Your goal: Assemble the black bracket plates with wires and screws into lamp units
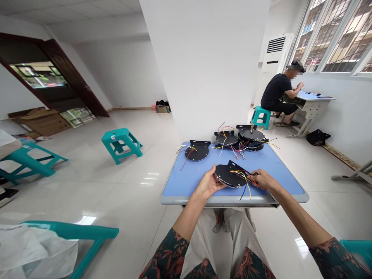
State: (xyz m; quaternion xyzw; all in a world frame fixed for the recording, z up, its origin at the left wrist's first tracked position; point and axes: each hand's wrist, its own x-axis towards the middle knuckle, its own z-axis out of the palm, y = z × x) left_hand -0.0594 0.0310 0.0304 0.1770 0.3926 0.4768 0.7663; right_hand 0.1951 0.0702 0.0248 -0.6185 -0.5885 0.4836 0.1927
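My left hand [209, 183] grips the left edge of a round black disc [228, 176], thumb on top and fingers underneath. The disc has a flat slotted bracket along its far side, and red, yellow, white and black wires come out of its middle. It is held tilted just above the front of the blue table. My right hand [260, 179] is closed at the disc's right side, by the bracket's end, with a red wire lying over the fingers. What exactly its fingertips pinch is partly hidden. Another black disc [197, 153] with wires lies flat at the table's left.
Several similar wired discs [251, 134] are stacked at the back right of the blue table [180, 182], against a white pillar [209, 69]. Teal stools [122, 141] stand on the floor to the left. A person [277, 91] sits working at another desk [316, 97] near the window.
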